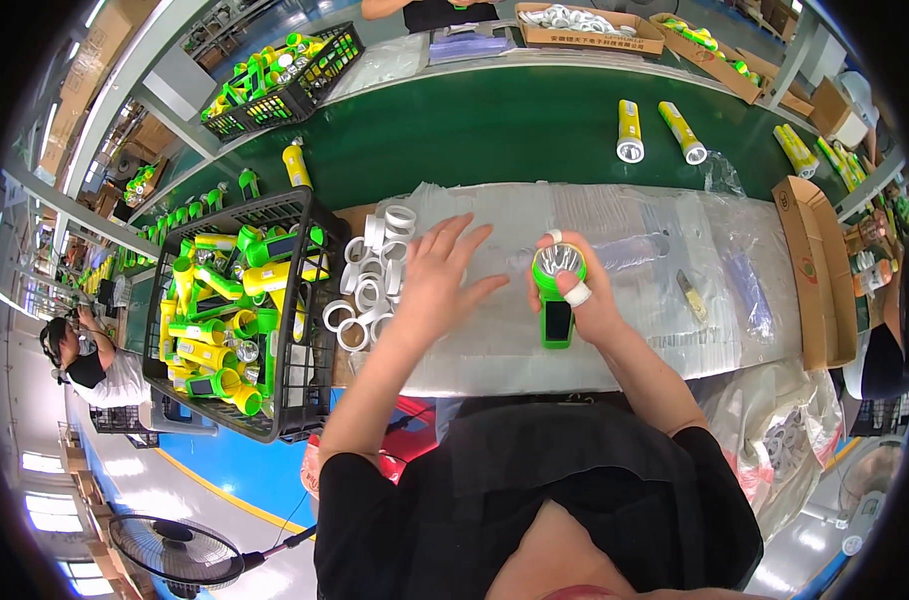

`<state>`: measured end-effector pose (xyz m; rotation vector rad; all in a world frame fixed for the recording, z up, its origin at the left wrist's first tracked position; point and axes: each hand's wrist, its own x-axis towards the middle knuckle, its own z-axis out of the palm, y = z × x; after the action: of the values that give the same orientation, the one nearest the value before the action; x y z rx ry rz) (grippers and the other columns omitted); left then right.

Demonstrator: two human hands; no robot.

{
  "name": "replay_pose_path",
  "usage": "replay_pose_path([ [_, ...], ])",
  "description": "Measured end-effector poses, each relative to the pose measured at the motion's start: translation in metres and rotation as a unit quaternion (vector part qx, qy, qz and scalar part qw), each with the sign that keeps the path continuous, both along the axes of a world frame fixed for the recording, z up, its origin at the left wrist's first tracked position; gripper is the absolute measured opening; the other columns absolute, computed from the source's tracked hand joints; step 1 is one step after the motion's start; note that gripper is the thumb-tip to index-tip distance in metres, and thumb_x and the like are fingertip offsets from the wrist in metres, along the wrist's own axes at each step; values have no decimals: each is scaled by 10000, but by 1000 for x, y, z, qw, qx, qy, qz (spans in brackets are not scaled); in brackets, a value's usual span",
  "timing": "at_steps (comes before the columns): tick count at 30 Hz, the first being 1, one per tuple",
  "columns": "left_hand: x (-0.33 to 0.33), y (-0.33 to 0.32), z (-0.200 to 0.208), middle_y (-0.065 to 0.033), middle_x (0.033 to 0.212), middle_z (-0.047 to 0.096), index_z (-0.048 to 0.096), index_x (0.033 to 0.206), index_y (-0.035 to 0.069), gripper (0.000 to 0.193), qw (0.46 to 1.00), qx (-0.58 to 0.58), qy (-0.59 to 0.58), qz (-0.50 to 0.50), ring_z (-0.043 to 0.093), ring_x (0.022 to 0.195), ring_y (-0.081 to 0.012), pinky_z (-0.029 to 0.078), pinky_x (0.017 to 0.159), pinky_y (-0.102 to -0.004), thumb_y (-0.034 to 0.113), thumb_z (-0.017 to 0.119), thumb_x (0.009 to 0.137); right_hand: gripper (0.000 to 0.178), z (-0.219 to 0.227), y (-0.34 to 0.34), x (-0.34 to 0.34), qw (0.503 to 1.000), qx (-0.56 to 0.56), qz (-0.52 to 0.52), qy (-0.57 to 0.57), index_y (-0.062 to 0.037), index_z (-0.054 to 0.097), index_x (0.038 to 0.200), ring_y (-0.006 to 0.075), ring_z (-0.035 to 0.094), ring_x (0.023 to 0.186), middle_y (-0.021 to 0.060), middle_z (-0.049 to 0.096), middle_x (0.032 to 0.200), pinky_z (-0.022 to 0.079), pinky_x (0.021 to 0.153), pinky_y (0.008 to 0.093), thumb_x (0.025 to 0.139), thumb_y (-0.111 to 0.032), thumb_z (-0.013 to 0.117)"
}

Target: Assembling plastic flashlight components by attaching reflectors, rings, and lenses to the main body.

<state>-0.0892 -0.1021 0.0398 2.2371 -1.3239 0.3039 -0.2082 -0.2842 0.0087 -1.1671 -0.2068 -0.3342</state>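
My right hand [596,298], with white wraps on its thumb and a finger, grips a green flashlight [557,325]. The flashlight's round reflector faces up and a dark panel shows on its body. My left hand [436,275] is raised over the worktable with fingers spread, holding nothing. Just left of that hand lies a pile of white plastic rings [369,292]. Farther left, a black crate [296,345] is heaped with yellow and green flashlight bodies [206,355].
A plastic-covered work surface [514,350] carries a utility knife [691,296] and clear plastic sleeves [749,290]. Beyond it, a green conveyor [474,115] bears yellow flashlights [629,130]. An open cardboard box [819,280] stands at right. Another crate [329,65] sits far left.
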Motion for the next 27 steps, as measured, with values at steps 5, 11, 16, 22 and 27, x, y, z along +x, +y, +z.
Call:
replay_pose_path([
  [5, 39, 45, -45, -76, 1087, 648, 668, 1112, 128, 449, 981, 185, -60, 2, 585, 1062, -266, 377, 952, -444, 257, 792, 701, 324, -12, 4, 2, 999, -48, 11, 22, -64, 462, 1232, 126, 579, 721, 56, 577, 875, 484, 659, 290, 947, -142, 594],
  [11, 25, 25, -3, -62, 947, 643, 734, 855, 113, 225, 997, -38, -59, -27, 589, 932, -272, 390, 892, -414, 245, 816, 693, 337, -13, 5, 7, 998, -69, 2, 12, -69, 465, 1237, 104, 578, 740, 45, 573, 925, 493, 649, 265, 939, -133, 609],
  [16, -10, -7, 42, -36, 924, 581, 761, 920, 167, 303, 979, -114, 106, -133, 583, 887, -245, 474, 787, -377, 210, 867, 640, 357, -11, 0, 12, 993, -116, -27, 12, -69, 470, 1239, 88, 580, 776, 34, 572, 957, 498, 649, 256, 931, -152, 629],
  [22, -11, -17, 42, -42, 881, 571, 758, 945, 166, 337, 979, -87, 91, -160, 575, 856, -247, 479, 753, -385, 233, 866, 633, 388, -11, -1, 14, 985, -163, -56, -27, -55, 471, 1250, 103, 556, 889, 37, 581, 1012, 473, 755, 270, 914, -147, 643],
  [27, -14, -12, 44, -76, 873, 592, 739, 940, 121, 330, 981, -70, 78, -166, 572, 828, -285, 472, 728, -397, 245, 856, 658, 511, -22, -4, 13, 991, -129, -6, -21, -50, 407, 1376, 157, 521, 1096, 67, 547, 1174, 424, 953, 327, 957, -265, 605],
])
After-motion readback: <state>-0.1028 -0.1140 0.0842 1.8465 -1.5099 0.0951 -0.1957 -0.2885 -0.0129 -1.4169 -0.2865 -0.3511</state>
